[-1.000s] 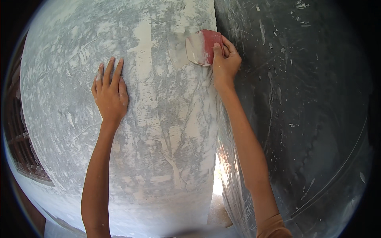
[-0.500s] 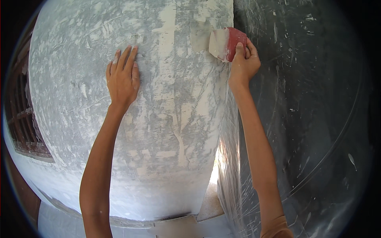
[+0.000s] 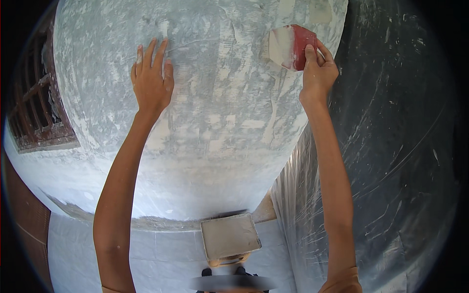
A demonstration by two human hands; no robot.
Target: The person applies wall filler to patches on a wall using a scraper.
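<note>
So my right hand (image 3: 320, 73) has its fingers closed around the right edge of a flat red angular scraper (image 3: 293, 47), thumb on the side facing me, the other fingers curled behind it. The scraper's left half is coated in smooth off-white putty (image 3: 282, 46), and it's over the far right part of a grey-and-white patchy plastered wall (image 3: 210, 112), near the wall's right edge; can't tell how hard it's pressing. My left hand (image 3: 152, 88) holds nothing: fingers wide apart, palm toward the wall, fingertips on it, well left of the scraper. Right of the wall hangs dark, shiny plastic sheeting (image 3: 386, 122) with whitish smears. Far left there's a brown window frame with bars (image 3: 41, 105). Near me, on the pale grey tiled floor (image 3: 166, 249), sits a low stool with a square beige top (image 3: 230, 237).
</note>
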